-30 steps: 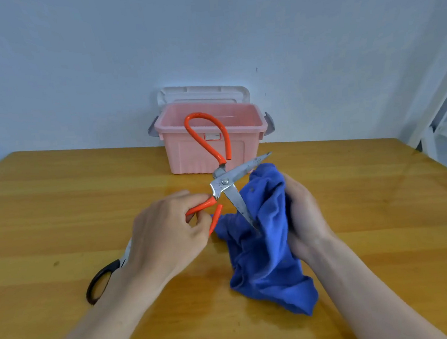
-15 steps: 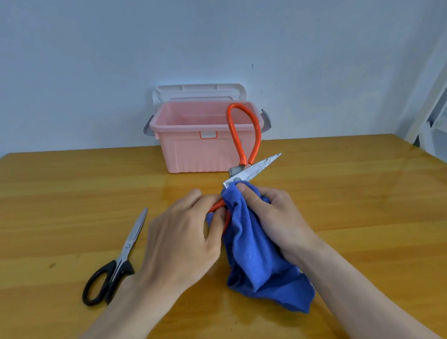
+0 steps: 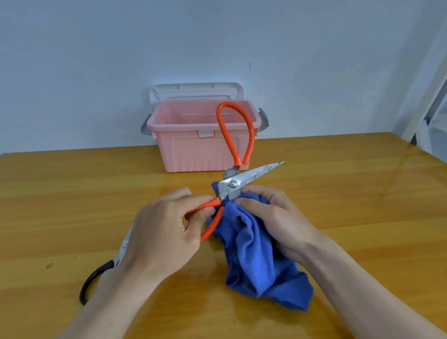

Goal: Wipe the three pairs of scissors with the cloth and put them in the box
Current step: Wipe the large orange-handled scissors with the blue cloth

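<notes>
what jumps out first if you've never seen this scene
The orange scissors held wide open at centre, left hand gripping one handle, right hand bunching the blue cloth round one blade. Behind stands the open pink box; black scissors lie half hidden under the left wrist.

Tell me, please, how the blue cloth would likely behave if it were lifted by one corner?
The cloth would probably hang limp, since it already bunches in soft folds under the right hand. It looks light, unlikely to slip, and should drape rather than hold shape.
</notes>
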{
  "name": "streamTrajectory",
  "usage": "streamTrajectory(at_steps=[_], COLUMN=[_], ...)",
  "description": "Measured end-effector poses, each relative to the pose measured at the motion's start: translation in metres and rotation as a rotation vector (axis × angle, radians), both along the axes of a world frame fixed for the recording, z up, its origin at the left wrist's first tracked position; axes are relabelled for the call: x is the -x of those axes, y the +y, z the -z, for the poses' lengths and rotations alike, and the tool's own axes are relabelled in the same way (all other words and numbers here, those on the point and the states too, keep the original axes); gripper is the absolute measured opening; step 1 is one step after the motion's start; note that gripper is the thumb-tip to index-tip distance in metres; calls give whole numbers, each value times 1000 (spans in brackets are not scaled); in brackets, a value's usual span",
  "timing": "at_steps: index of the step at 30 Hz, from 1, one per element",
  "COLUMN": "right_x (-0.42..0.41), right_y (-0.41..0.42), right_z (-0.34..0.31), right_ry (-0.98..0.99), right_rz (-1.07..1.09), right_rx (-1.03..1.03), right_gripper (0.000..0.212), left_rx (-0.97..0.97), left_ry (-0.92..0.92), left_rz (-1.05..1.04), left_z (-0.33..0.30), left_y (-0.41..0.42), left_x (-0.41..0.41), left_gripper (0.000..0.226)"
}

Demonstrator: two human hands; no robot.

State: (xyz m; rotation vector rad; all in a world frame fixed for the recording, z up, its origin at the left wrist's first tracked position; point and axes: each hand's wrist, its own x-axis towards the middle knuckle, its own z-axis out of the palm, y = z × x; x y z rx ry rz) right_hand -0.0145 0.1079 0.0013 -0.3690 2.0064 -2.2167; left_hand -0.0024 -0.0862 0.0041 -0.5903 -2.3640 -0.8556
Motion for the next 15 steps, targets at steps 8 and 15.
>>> streamTrajectory(at_steps=[8, 15], right_x=[-3, 0], right_y=[-12, 1], right_z=[-1, -4], right_ry=[47, -61], right_rz=[142, -80], right_rx=[-17, 21], right_gripper=[33, 20], left_rx=[-29, -42], left_ry=[-13, -84], left_rz=[9, 4], left_z=[0, 0], left_y=[3, 3], left_x=[-2, -1], left_gripper=[19, 17])
